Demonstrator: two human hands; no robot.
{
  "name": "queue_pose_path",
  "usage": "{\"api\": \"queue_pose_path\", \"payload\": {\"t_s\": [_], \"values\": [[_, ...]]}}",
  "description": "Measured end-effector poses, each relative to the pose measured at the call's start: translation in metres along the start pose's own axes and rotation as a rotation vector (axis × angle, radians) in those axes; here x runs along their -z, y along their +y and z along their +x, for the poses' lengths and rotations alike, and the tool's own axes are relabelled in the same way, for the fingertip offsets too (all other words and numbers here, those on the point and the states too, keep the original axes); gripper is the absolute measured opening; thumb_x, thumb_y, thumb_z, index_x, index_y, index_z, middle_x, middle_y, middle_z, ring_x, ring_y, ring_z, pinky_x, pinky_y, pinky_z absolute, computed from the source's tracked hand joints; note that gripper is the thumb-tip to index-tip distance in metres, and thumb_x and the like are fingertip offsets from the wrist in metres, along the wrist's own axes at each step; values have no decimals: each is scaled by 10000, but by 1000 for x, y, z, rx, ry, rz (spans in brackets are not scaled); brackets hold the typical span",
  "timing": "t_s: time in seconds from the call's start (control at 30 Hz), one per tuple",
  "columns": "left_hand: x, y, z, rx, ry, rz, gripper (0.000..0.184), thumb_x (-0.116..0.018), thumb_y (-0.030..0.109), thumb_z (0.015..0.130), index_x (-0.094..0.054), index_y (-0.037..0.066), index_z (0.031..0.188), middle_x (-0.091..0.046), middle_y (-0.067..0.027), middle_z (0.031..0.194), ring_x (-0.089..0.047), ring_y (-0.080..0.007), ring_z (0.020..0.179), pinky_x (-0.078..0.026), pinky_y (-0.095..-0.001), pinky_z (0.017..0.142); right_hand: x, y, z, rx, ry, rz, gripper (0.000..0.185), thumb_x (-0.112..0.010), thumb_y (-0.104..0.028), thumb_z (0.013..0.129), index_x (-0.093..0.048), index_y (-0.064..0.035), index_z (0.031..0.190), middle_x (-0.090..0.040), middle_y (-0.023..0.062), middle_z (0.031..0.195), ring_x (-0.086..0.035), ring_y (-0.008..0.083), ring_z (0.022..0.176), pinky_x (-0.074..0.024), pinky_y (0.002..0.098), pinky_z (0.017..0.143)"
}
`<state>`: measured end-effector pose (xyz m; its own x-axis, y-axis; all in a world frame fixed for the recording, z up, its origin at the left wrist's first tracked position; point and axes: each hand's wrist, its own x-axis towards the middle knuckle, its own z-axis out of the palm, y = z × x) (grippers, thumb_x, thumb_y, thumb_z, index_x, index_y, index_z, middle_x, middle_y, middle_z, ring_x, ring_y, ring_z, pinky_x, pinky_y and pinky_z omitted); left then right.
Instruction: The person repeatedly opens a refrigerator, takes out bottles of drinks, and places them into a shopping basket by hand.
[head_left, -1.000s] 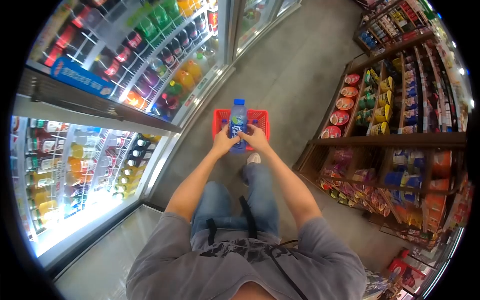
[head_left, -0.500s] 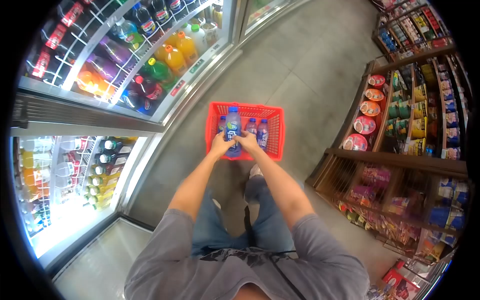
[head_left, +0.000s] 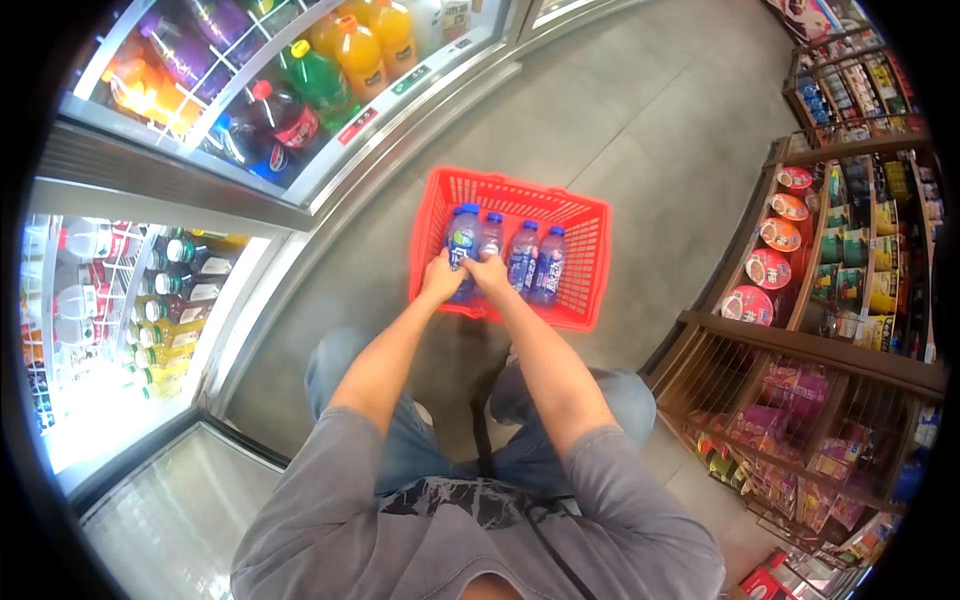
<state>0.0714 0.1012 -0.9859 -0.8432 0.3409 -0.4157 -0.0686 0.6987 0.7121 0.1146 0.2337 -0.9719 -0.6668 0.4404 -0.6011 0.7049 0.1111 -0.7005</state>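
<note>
A blue-capped bottle [head_left: 463,238] is held between my two hands over the left part of a red basket [head_left: 588,262] on the floor. My left hand [head_left: 441,277] grips its lower left side. From the right, the fingers of my right hand [head_left: 487,273] are closed on the same bottle. Several similar bottles stand in the basket, among them one right beside the held bottle [head_left: 491,235], another further right [head_left: 523,256] and one rightmost [head_left: 549,264]. My hands hide the lower part of the held bottle.
Drink coolers line the left, with soda bottles [head_left: 320,82] on the upper shelf and an open glass door [head_left: 180,510] at the lower left. Brown shelves [head_left: 800,345] with cup noodles [head_left: 770,268] and snack packs stand on the right. Grey floor [head_left: 640,140] lies between.
The view has come down closer to the basket, and my legs are bent wider. Both hands have lowered the bottle into the basket's left part. More bottles in the basket now show.
</note>
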Motion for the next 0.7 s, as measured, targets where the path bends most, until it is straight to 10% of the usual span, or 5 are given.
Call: {"api": "queue_pose_path", "payload": {"t_s": [0.7], "values": [[-5,5,3,170,79,108,574,-530,198,920,-359,-102,1378,-627,-336,1061,-636,-465,971,-507,-528,844,-43,13,37,121,-30,-180,508,-720,-384,797,-674,52,1052,-710,219,920,-699,310,857,-526,395,775]]}}
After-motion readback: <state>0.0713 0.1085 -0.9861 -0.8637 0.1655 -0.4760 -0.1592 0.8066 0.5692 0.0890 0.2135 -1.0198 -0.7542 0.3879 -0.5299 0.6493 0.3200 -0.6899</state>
